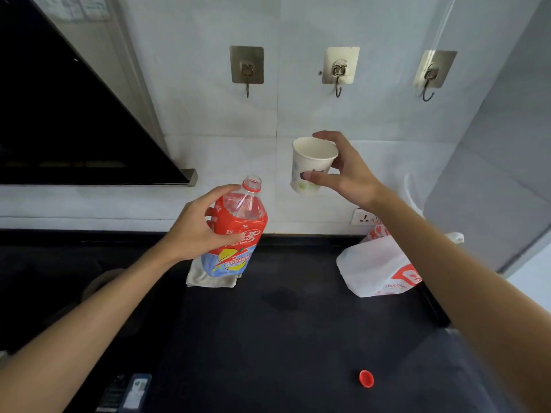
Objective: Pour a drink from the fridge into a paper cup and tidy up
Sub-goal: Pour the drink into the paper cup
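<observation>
The fingers (pixel 222 192) of the left hand (pixel 193 231) curl round the shoulder of the bottle (pixel 238 234). The bottle is held clear of the bench (pixel 283 338), uncapped and leaning slightly right. The right hand (pixel 347 177) pinches the paper cup (pixel 310 162) between thumb and fingers. The cup hangs in the air up and to the right of the bottle mouth, apart from it, and looks empty.

Likely faults:
- The cup wall is thin, so a tighter pinch may buckle it once liquid adds weight.
- Neither vessel is supported. A misaligned mouth would send drink onto the bench or the folded cloth (pixel 208 278) below the bottle base.
- The label hides the fill level, so a sudden surge is possible.
- The red cap (pixel 366 378) lies well to the lower right of the bottle, where a forearm may sweep it away.
- The white bag (pixel 372 269), right of the bottle, may catch splashes.
</observation>
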The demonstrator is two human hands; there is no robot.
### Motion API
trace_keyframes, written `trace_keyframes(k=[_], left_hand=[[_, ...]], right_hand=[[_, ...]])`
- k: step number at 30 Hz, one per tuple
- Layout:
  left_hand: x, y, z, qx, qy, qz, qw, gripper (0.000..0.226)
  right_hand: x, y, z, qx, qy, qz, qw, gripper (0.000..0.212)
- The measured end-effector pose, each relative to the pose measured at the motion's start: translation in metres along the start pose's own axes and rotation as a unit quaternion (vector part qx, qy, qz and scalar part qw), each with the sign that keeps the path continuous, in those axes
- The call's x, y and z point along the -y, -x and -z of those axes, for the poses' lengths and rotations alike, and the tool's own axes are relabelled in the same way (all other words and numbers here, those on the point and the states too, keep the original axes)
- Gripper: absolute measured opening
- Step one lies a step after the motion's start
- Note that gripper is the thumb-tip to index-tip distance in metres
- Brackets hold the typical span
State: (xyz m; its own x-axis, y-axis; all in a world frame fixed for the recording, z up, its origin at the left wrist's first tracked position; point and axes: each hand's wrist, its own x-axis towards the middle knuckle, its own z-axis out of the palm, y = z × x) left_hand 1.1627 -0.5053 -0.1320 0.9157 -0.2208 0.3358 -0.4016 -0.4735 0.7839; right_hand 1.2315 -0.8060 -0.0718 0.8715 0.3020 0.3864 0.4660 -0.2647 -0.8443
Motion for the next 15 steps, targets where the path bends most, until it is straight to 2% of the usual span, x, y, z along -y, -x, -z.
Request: trace_keyframes(k=[15], left_hand=[[0.022,0.047,-0.005,0.034,-0.029,0.041,0.998,0.076]], right_hand=[[-0.025,0.041,-0.028,0.033,0.062,-0.031,0.997,0.067]])
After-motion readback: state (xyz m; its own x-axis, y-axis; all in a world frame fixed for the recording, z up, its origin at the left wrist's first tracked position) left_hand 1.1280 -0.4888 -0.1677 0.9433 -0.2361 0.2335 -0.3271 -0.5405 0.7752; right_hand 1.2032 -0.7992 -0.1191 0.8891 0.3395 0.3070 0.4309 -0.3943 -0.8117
